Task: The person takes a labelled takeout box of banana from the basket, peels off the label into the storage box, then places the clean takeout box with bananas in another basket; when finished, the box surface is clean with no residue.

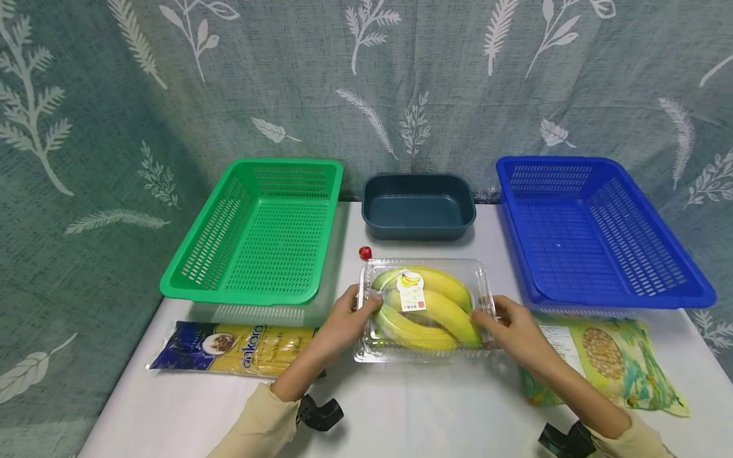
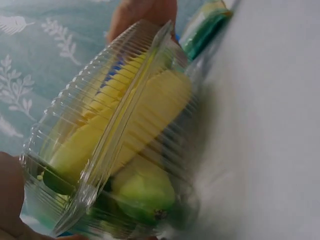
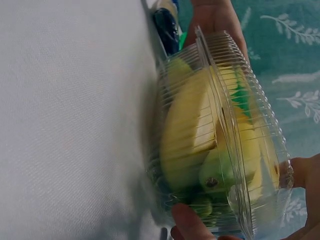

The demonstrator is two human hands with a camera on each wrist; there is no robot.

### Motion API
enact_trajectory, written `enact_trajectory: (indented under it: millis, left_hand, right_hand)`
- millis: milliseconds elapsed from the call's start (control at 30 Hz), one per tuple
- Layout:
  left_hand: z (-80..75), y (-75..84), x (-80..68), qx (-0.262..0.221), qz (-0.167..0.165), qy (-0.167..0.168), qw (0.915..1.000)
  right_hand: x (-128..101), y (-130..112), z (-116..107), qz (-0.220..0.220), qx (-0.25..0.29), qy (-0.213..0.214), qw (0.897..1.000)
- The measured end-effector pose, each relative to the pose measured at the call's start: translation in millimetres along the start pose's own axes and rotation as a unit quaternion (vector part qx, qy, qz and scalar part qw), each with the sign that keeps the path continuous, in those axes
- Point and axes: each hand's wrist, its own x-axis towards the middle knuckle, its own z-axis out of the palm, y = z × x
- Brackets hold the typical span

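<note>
A clear plastic clamshell box of bananas (image 1: 426,308) is held between both hands at the middle of the table. My left hand (image 1: 350,318) grips its left end, the thumb on the lid's edge. My right hand (image 1: 513,331) grips the right end the same way. Yellow bananas with greenish ends show through the ribbed walls of the box in the left wrist view (image 2: 120,120) and the right wrist view (image 3: 215,135). A white label with a banana picture (image 1: 411,292) is stuck on the lid. The fingers under the box are mostly hidden in the head view.
A green basket (image 1: 329,254) stands at the back left, a blue basket (image 1: 518,254) at the back right, a dark teal tub (image 1: 418,233) between them. A red wrapped candy (image 1: 365,253) lies behind the box. Ankara pasta (image 1: 229,348) lies left, a green-yellow bag (image 1: 607,362) right.
</note>
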Motion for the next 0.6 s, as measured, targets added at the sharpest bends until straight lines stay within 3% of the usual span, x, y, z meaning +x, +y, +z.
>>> enact_trajectory:
  millis: [367, 467, 600]
  left_hand:
    - [-1.1, 0.4, 2.0, 0.027, -0.018, 0.007, 0.9994]
    - [-1.6, 1.9, 2.4, 0.039, -0.02, 0.01, 0.999]
    - [-1.9, 2.6, 1.8, 0.04, -0.025, 0.012, 0.9988]
  right_hand:
    - [0, 1, -1, 0.012, -0.064, -0.001, 0.998]
    - [0, -4, -5, -0.005, -0.138, 0.008, 0.99]
    - [1, -15, -11, -0.056, -0.235, 0.026, 0.97]
